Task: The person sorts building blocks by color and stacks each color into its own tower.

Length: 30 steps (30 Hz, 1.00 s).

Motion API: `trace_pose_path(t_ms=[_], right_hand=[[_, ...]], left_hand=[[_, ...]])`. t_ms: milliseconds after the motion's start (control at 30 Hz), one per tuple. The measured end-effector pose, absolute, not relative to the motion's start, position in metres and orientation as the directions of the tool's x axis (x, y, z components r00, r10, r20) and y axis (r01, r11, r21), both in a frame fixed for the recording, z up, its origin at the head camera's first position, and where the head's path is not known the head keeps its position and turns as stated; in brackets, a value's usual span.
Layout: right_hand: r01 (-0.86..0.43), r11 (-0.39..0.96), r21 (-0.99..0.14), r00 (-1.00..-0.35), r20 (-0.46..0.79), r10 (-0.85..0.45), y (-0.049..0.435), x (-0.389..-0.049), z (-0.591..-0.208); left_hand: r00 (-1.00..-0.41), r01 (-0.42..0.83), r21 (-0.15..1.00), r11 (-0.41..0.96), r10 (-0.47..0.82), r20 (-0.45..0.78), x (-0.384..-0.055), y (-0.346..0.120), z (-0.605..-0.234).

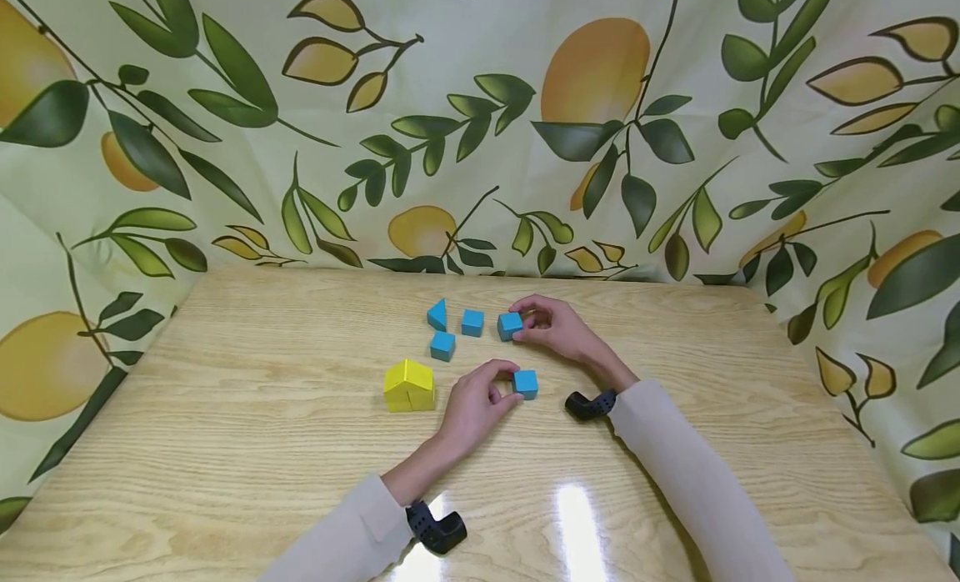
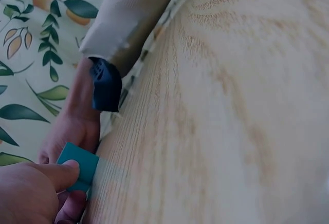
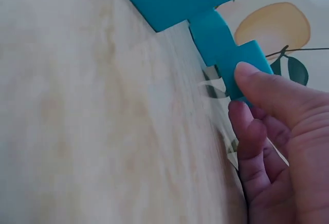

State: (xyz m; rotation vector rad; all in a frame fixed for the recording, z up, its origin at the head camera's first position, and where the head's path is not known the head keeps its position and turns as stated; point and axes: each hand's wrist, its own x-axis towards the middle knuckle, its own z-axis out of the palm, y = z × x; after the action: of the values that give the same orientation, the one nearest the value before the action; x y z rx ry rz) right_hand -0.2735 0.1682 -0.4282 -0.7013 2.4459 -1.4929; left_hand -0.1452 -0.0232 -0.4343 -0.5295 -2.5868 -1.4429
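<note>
While the yellow house (image 1: 408, 387) is looking done, I'm watching left hand (image 1: 470, 404) pinching a blue cube (image 1: 527, 385), with house at 9 o'clock, 3 unjoined pieces (image 1: 442, 347) around 10, right hand (image 1: 555, 326) pinching another cube (image 1: 509, 327) at 12.

Blue blocks (image 1: 526, 386), yellow blocks (image 1: 408, 388), leaf-and-fruit-patterned backdrop (image 1: 480, 52)

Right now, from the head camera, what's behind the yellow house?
Beyond the yellow house, slightly to the right, sit a blue cube and, farther back, a blue triangle. The patch of table directly behind the house is hidden, so I can't tell what's there.
</note>
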Motion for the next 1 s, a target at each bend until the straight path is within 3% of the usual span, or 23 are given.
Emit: trace_pose_path(t_ms=[300, 567, 1000], right_hand=[[-0.293, 0.356, -0.888, -0.876, 0.1, -0.471, 0.179, -0.239, -0.398], [-0.292, 0.334, -0.896, -0.888, 0.123, -0.444, 0.199, -0.241, -0.421], [-0.291, 0.305, -0.907, -0.877, 0.125, -0.463, 0.216, -0.212, -0.42]], left_hand=[[-0.93, 0.365, 0.792, 0.49, 0.237, 0.282, -0.145, -0.022, -0.435], [-0.927, 0.374, 0.791, 0.485, 0.23, 0.297, -0.145, -0.023, -0.436], [-0.925, 0.377, 0.795, 0.476, 0.232, 0.299, -0.145, -0.022, -0.436]])
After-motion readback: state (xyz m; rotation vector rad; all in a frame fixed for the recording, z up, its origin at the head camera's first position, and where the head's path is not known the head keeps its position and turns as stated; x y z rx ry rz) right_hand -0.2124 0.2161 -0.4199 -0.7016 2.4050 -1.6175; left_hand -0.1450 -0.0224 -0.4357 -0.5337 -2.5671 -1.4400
